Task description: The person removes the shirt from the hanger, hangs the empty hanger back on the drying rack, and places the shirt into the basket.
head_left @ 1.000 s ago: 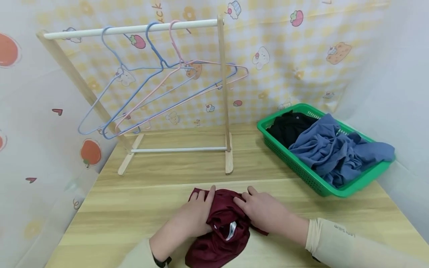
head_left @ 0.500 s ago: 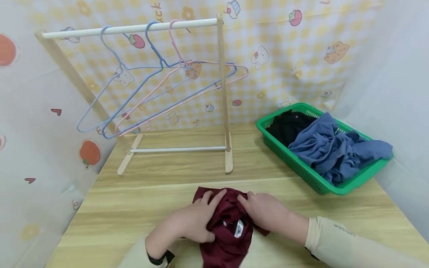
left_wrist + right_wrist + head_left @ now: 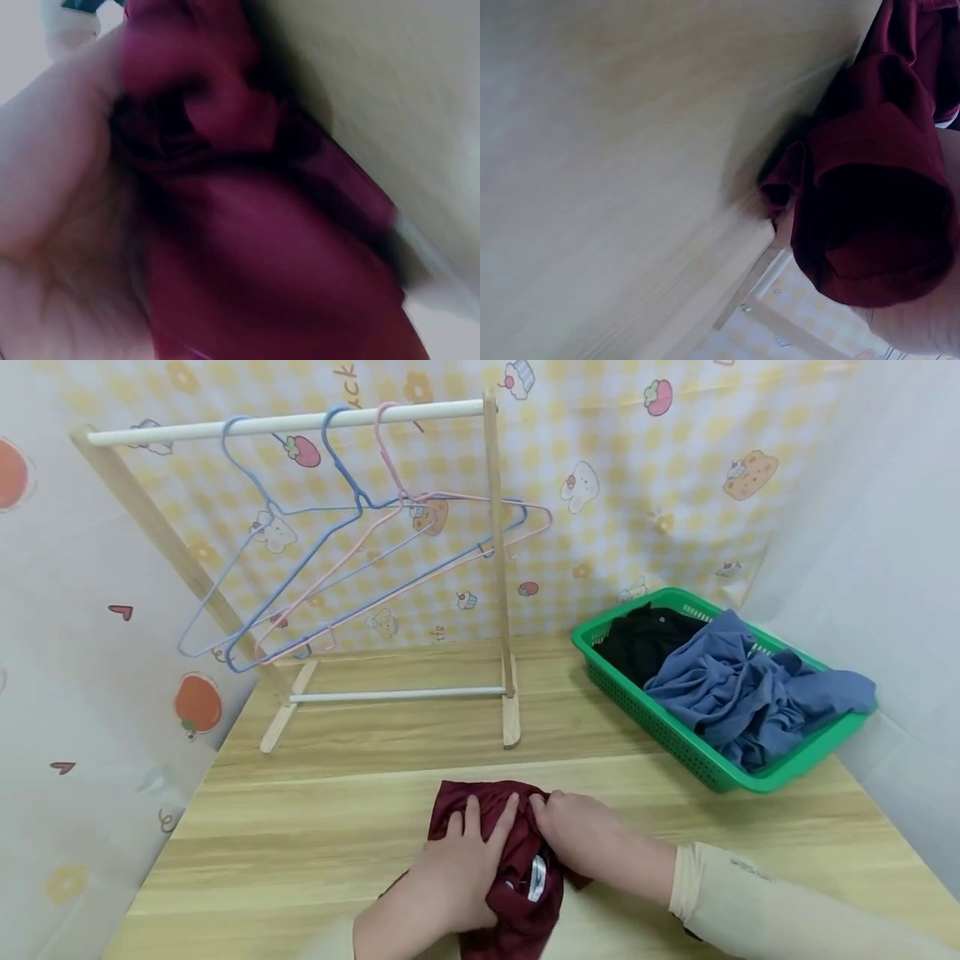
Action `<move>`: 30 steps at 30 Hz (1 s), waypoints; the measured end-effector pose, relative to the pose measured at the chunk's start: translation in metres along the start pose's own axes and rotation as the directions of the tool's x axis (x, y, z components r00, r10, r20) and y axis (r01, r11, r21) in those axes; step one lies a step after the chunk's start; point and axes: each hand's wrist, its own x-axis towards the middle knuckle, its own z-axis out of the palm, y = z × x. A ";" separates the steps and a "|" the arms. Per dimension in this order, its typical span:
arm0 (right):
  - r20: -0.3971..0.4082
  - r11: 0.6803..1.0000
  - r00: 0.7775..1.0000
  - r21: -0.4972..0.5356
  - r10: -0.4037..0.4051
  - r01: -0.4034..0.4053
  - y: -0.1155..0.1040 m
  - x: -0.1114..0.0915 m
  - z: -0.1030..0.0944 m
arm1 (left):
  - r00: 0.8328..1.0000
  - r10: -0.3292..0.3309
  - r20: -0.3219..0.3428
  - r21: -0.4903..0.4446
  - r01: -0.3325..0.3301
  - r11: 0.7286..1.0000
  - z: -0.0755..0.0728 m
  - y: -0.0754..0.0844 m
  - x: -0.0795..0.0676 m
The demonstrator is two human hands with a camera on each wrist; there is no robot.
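Note:
A crumpled maroon shirt (image 3: 517, 931) lies on the table at the front, its collar with a white label (image 3: 537, 878) facing up. My left hand (image 3: 459, 875) rests on the shirt's left side, fingers spread and fairly straight. At the shirt's upper right, the fingers of my right hand (image 3: 581, 837) curl into the cloth and grip it. The left wrist view is blurred, with maroon cloth (image 3: 255, 255) beside the palm. In the right wrist view, an open sleeve end (image 3: 885, 277) covers most of the right hand's fingers.
Behind the shirt stands a wooden rack (image 3: 498, 568) with a white rail, carrying blue hangers (image 3: 352, 477) and a pink hanger (image 3: 390, 460). A green basket (image 3: 637, 714) at the right holds black cloth (image 3: 641, 643) and blue cloth (image 3: 742, 685).
The left hand lifted a little from the shirt's left side and now lies further right with fingers spread. The right hand's fingers have curled into the cloth. The collar has shifted right.

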 end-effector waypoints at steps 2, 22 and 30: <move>0.018 0.998 1.000 0.063 0.004 -0.006 0.004 0.000 0.001 | 0.999 0.029 -0.041 -0.015 -0.030 0.999 -0.002 -0.011 0.005; 0.182 0.112 0.897 0.963 0.403 -0.245 0.025 0.047 -0.006 | 0.945 -0.100 -0.312 -0.704 -0.159 0.692 -0.025 -0.026 0.082; 0.013 0.285 0.955 0.953 0.298 -0.102 0.057 0.042 -0.026 | 0.988 -0.029 -0.149 -0.989 -0.149 0.008 -0.052 -0.022 0.076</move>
